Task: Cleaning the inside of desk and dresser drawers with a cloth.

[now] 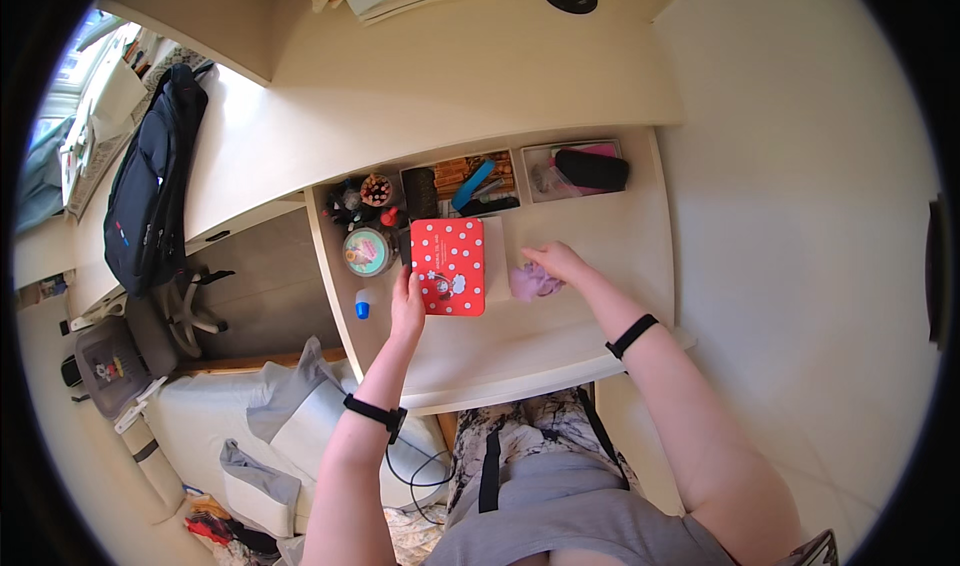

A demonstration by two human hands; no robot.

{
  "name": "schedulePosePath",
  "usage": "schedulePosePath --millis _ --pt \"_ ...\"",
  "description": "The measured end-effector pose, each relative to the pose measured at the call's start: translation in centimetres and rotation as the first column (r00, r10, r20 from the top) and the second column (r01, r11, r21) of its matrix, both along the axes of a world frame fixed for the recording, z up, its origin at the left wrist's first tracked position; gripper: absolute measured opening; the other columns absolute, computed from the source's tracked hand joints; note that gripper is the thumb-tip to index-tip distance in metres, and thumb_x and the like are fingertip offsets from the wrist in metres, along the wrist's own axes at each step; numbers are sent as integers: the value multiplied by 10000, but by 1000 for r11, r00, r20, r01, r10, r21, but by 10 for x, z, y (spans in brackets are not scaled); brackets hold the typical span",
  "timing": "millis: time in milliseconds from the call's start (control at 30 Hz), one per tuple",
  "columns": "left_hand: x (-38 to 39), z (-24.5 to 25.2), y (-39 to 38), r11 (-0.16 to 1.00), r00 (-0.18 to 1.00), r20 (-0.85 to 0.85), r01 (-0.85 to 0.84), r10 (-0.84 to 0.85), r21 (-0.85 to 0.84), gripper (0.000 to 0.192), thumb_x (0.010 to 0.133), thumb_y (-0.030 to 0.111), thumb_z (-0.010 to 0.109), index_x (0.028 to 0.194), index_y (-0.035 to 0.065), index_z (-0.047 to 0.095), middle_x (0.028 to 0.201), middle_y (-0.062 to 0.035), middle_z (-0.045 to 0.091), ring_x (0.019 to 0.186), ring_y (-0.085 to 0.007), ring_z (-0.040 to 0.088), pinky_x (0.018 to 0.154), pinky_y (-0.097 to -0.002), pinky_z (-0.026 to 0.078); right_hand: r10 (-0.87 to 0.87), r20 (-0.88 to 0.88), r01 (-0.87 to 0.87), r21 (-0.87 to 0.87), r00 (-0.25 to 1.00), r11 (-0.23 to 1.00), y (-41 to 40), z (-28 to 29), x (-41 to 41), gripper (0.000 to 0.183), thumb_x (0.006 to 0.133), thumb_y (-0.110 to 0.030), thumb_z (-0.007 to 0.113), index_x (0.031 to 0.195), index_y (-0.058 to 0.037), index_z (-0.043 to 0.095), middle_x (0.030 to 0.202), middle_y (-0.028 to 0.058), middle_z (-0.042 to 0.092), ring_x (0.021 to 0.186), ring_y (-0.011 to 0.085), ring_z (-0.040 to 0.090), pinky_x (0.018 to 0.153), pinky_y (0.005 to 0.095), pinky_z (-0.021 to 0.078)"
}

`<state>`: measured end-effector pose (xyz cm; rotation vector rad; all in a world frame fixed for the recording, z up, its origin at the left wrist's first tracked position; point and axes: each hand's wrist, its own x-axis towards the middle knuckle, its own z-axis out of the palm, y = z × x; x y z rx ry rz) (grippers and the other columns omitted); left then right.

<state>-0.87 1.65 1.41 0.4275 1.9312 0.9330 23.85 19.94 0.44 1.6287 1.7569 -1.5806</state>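
A red polka-dot case with a cartoon picture and writing lies in the open drawer. My left hand grips its left edge near the lower corner. Under or beside its right side shows a pale flat item, mostly covered. To the right, my right hand pinches a crumpled lilac cloth just over the drawer's bottom. Left of my left hand stands a small blue-capped bottle. Behind it sits a round tub with a mint-green lid.
Along the drawer's back are a cup of pencils, a box holding a blue stapler-like item, and a bin with a black pouch. A black backpack stands on the desk. A wall borders the right side.
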Motion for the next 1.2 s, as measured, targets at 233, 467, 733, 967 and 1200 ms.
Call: schedulePosePath --millis 233,467,733,967,1200 --pt "1 15 19 993 925 361 -111 116 -35 571 918 371 524 1374 71 354 1243 -58 518 1115 -126 486 937 -272 390 -23 -195 35 59 981 998 -63 13 -51 603 820 -497 600 1108 33 582 993 156 644 858 202 621 763 303 481" --pt "27 13 33 998 926 377 -11 -12 57 574 892 264 587 1374 60 350 1155 -64 569 1008 -134 553 862 -257 441 -89 -238 55 -146 967 988 -83 13 -27 489 830 -390 636 1087 24 594 990 115 651 854 176 615 764 292 477" --pt "146 -3 87 910 897 244 293 -368 293 656 861 62 576 1421 79 236 1113 -97 583 931 -140 594 790 -274 488 -378 -22 357 -288 925 889 -37 45 96 487 792 -366 690 1096 -5 568 954 67 642 810 132 605 687 268 487" --pt "216 -14 124 932 849 386 319 -361 172 749 832 90 581 1441 89 145 1105 -114 571 884 -174 589 779 -302 481 -309 99 324 -254 946 911 36 45 158 501 740 -372 732 1055 -12 581 898 65 647 738 156 616 664 285 497" --pt "229 -37 136 974 844 490 164 -220 155 748 783 -10 526 1426 60 150 1278 -149 471 1116 -232 515 927 -343 434 -299 201 334 -171 933 927 50 27 150 402 768 -306 703 1020 -17 583 849 66 643 708 159 617 638 289 498"
